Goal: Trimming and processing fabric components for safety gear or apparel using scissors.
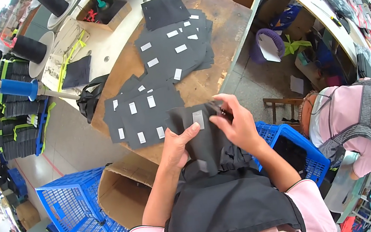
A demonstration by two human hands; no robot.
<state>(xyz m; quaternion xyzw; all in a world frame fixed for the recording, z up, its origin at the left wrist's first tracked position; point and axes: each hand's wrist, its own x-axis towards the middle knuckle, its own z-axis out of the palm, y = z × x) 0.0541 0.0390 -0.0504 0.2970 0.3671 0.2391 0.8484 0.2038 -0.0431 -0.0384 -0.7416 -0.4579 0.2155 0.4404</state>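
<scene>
Close in front of my body, a dark grey fabric piece (206, 144) with a pale rectangular patch (198, 120) hangs between my hands. My left hand (176, 146) grips its left edge, thumb lying beside the patch. At the upper right edge my right hand (236, 122) is closed, fingers and thumb pinched around a small dark thing (221, 111) that is too blurred to name. Beyond them, similar dark pieces with white patches lie in overlapping stacks, a nearer stack (165, 100) and a farther stack (172, 45), on a wooden board (223, 17).
A blue plastic crate (70, 202) and an open cardboard box (110, 191) stand at my left. Another blue crate (319, 163) is at my right, near a person in pink (364, 112). Black thread cones (29, 48) stand far left.
</scene>
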